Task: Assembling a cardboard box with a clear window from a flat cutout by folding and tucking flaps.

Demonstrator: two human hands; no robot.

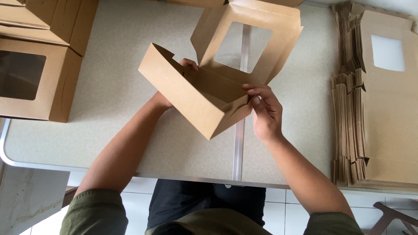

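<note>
Above the tabletop's (130, 143) near edge we hold a kraft window box (204, 98): light, thin, creasable. Right hand (265, 115) pinches its corner flap; left hand (172, 93) grips the far wall, fingers hooked inside. Best held at folded edges.

We see a plain kraft-brown box (196, 102) at centre, matching brown flat blanks (348, 126) at three o'clock, a pale speckled beige table (113, 91), and olive-green sleeves (93, 213) at six o'clock.
</note>
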